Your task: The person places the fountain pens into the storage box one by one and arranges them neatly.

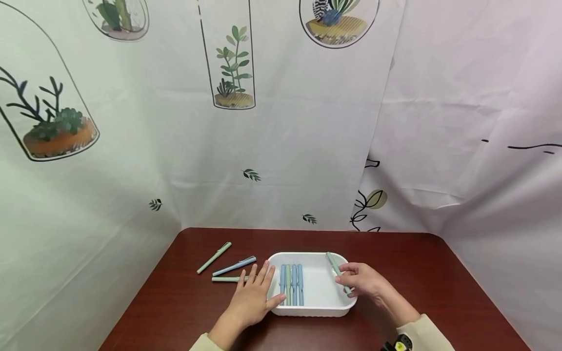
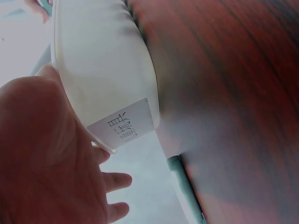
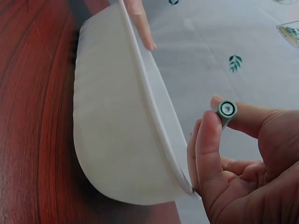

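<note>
A white tray (image 1: 320,311) stands on the table, with green and blue pens (image 1: 294,285) lined up side by side in its left part. My right hand (image 1: 362,280) pinches a green pen (image 1: 334,265) between thumb and fingers over the tray's right side; the right wrist view shows that pen (image 3: 227,108) end-on. My left hand (image 1: 254,297) rests on the tray's left rim with its fingers spread. In the left wrist view the palm (image 2: 46,154) lies along the tray's labelled end wall (image 2: 124,123).
Left of the tray lie a green pen (image 1: 214,257), a blue pen (image 1: 234,266) and another green pen (image 1: 226,279) partly hidden by the left hand. A dark red wooden table (image 1: 175,312) carries everything. Printed white cloth (image 1: 281,146) hangs behind and at the sides.
</note>
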Motion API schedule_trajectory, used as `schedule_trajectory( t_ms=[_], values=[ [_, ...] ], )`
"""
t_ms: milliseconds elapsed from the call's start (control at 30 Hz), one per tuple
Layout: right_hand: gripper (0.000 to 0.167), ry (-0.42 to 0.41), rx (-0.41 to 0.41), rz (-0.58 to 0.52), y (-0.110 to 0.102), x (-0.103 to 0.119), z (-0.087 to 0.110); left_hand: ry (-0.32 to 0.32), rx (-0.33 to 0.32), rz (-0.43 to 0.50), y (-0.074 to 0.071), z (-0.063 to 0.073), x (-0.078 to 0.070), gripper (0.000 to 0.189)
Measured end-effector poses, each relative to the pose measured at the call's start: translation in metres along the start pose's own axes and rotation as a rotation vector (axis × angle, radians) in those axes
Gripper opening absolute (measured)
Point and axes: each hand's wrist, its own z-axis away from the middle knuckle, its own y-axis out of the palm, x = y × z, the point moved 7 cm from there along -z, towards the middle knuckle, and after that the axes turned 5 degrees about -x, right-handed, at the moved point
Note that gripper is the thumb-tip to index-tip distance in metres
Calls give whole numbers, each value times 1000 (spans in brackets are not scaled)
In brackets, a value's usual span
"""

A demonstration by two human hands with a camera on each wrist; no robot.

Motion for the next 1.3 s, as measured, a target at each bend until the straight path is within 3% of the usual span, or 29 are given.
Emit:
schedule_trajectory(
  t_ms=[433, 1300],
  values=[
    [47, 61, -70, 102, 21, 5, -9, 2, -9, -3, 1, -1, -1, 84],
    [38, 66, -28, 135, 50, 3, -20, 7, -19, -17, 0, 1, 0, 86]
  ],
)
